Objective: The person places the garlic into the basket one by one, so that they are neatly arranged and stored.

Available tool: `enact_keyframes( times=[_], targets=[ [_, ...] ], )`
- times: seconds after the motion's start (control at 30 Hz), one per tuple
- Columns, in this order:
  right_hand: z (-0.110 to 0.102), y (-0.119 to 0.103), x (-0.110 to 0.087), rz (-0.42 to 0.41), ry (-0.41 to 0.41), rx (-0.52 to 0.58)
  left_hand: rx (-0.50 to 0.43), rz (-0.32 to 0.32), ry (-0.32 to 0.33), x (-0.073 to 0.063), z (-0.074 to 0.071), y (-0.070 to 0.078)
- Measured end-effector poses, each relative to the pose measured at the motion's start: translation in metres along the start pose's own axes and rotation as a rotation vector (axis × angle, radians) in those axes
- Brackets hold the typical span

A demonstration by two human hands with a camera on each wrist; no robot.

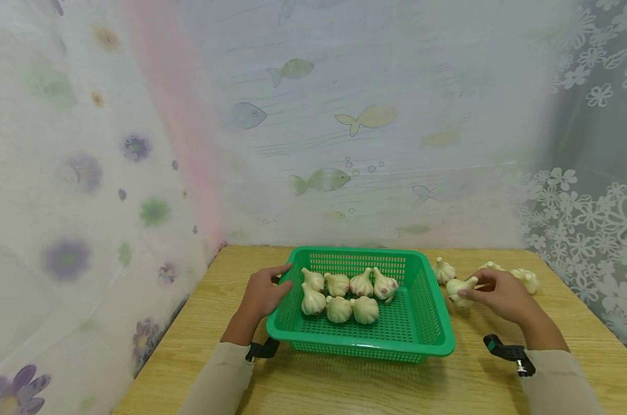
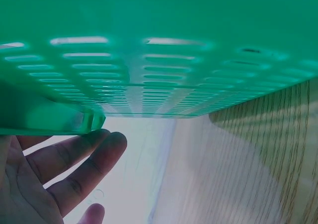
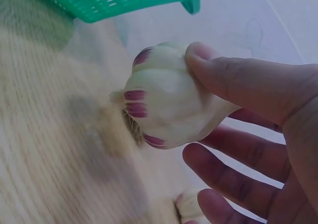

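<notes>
A green plastic basket [image 1: 355,344] sits on the wooden table, with several garlic bulbs [image 1: 339,309] grouped in its left and middle part. My left hand [image 1: 263,293] holds the basket's left rim; its thumb reaches over the rim. In the left wrist view the fingers [image 2: 74,179] extend under the rim, and the thumb is hidden. Just right of the basket, my right hand [image 1: 502,294] pinches a garlic bulb [image 1: 460,291] by its stem. Purple streaks mark that bulb's root end, turned away from the palm in the right wrist view.
More garlic lies on the table's right side: one bulb [image 1: 443,271] beside the basket, others, such as a bulb [image 1: 526,280], partly behind my right hand. A fish-patterned curtain [image 1: 370,213] hangs along the back, and a flowered sheet [image 1: 152,271] borders the left.
</notes>
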State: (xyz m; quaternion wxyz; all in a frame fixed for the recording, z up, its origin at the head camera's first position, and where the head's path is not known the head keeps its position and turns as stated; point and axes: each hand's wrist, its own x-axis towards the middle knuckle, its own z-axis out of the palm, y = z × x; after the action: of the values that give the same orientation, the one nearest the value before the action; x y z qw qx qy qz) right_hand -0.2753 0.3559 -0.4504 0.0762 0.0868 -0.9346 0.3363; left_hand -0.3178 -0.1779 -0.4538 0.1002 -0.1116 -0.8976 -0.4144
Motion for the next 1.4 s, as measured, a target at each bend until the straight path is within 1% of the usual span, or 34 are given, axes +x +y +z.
enact_keyframes(
  times=[0.33,0.67,0.8,0.93,1.07,1.17,1.3,1.4],
  targets=[
    [-0.004,-0.002,0.001,0.008,0.013,-0.002,-0.002,-0.009,-0.002,0.001,0.000,-0.001],
    [-0.007,-0.005,0.002,0.011,0.044,-0.016,-0.006,-0.008,0.001,0.002,0.001,-0.004],
    [-0.011,-0.012,0.002,0.001,0.062,-0.006,-0.015,-0.009,0.000,0.002,0.000,-0.002],
    [-0.014,-0.019,0.001,-0.026,0.080,-0.013,-0.016,-0.011,0.000,0.001,0.000,-0.001],
    [-0.016,-0.027,0.001,-0.043,0.129,-0.033,-0.015,-0.019,-0.008,0.000,0.000,-0.002],
    [-0.018,-0.032,0.004,-0.044,0.168,-0.020,-0.011,-0.023,-0.006,0.000,0.000,-0.002],
    [-0.024,-0.040,0.011,-0.042,0.183,0.013,-0.013,-0.023,-0.001,0.000,-0.001,0.000],
    [-0.029,-0.049,0.017,-0.051,0.167,0.023,-0.013,-0.023,-0.004,0.000,0.001,-0.001]
  ],
)
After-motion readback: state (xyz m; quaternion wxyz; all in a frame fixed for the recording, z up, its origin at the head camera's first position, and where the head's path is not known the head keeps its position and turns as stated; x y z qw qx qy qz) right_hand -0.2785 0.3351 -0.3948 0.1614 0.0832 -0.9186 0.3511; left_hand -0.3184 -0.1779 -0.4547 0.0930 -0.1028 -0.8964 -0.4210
